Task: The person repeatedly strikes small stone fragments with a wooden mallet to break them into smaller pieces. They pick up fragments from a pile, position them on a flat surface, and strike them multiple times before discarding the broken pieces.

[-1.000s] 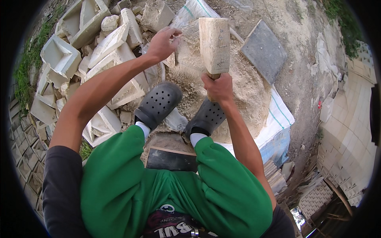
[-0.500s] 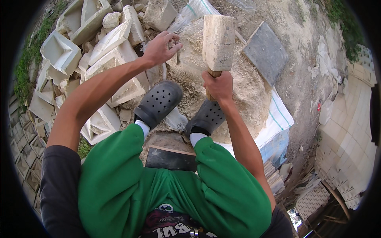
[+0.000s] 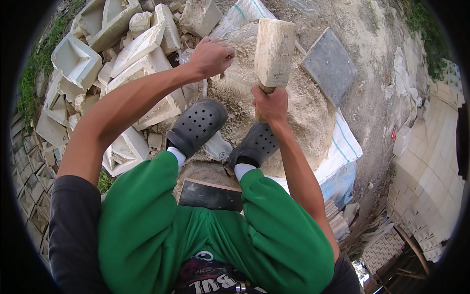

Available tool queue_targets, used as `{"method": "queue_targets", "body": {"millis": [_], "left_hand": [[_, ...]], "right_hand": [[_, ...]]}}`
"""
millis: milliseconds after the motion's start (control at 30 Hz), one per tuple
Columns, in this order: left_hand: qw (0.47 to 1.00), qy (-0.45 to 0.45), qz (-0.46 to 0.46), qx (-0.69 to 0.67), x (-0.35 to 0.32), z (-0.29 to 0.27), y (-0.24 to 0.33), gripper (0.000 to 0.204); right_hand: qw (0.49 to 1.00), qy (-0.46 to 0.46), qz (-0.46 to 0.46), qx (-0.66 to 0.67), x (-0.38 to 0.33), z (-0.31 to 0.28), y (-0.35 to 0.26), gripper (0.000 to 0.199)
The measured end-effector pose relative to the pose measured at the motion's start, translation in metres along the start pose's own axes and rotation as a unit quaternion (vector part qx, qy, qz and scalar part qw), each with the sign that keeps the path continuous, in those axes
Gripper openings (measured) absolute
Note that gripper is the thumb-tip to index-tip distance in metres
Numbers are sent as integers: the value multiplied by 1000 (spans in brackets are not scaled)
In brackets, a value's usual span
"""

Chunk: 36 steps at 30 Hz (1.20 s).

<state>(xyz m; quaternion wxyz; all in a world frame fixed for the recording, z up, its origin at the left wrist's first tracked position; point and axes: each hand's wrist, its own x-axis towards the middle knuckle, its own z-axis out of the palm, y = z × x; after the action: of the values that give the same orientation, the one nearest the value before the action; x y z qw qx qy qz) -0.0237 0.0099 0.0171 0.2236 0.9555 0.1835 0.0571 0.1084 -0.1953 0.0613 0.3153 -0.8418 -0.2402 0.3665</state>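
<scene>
My right hand (image 3: 272, 104) is wrapped round the handle of a wooden mallet (image 3: 275, 54). Its pale, dusty block head stands up above the fist, over a heap of crushed, sandy material (image 3: 308, 120). To its left, my left hand (image 3: 213, 58) hovers at the heap's edge beside the broken pieces. Its fingers are curled in, and whatever they may hold is hidden from sight. Below the hands, my feet in grey clogs (image 3: 199, 122) rest at the near side of the heap.
Broken white cast blocks (image 3: 139, 73) are piled on the left. A grey square slab (image 3: 330, 67) lies right of the mallet. Under the heap spreads a white woven sheet (image 3: 342, 142). Pale tiles (image 3: 423, 161) are stacked far right. A dark curved board (image 3: 210, 195) sits between my legs.
My left hand has shifted slightly right, and its spread fingers have curled closed. The mallet has moved slightly right in my right hand's unchanged grip.
</scene>
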Motion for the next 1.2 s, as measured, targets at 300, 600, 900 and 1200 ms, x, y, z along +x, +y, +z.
{"method": "queue_targets", "body": {"millis": [300, 600, 900, 1200], "left_hand": [[1000, -22, -12, 13, 7, 8, 6, 12], [983, -33, -113, -144, 28, 7, 24, 18], [999, 32, -10, -33, -4, -3, -3, 18], [999, 32, -9, -9, 11, 12, 7, 14]], "right_hand": [[997, 22, 62, 27, -1, -7, -12, 36], [999, 33, -3, 15, -13, -20, -28, 37], [998, -43, 23, -28, -3, 16, 8, 40], [999, 35, -30, -19, -23, -12, -27, 36]]}}
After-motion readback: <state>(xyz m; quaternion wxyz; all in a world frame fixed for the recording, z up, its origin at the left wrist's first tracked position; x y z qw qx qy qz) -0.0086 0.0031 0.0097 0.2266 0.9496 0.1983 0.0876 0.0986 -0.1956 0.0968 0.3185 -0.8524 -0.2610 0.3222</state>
